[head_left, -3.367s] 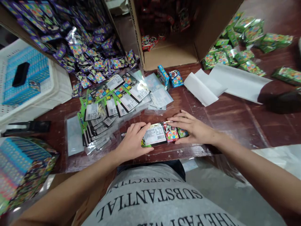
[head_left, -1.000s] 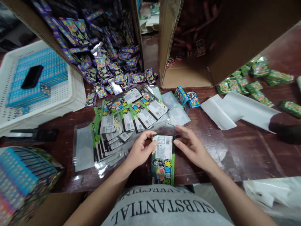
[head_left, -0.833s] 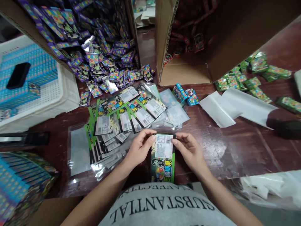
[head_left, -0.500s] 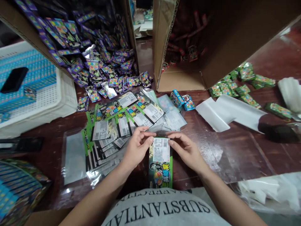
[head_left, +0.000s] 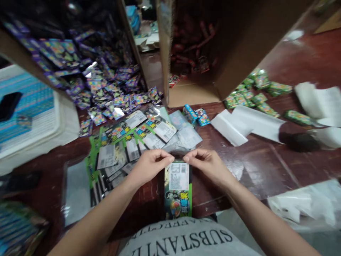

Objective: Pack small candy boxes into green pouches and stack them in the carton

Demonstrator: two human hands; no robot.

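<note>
Between my hands a printed black-and-green plastic bag (head_left: 177, 193) with a white barcode label lies lengthwise near my body. My left hand (head_left: 151, 165) pinches the left end of its clear top edge between thumb and index finger. On the right end, my right hand (head_left: 209, 164) has the same thumb-and-finger pinch. Just beyond and to the left spreads a fanned pile of similar labelled bags (head_left: 130, 149). A few clear sleeves (head_left: 183, 133) lie past my fingertips.
Purple candy packets (head_left: 103, 89) spill from a carton on the left. Another carton (head_left: 194, 94) holds red packets. Two blue packets (head_left: 203, 117), white backing paper (head_left: 231, 126) and green packets (head_left: 247, 94) lie to the right. A white basket (head_left: 66, 122) stands at left.
My fingers have drawn into a tighter pinch at the bag's top edge; the index fingers were straighter before. The head view has shifted, so the surroundings appear further left.
</note>
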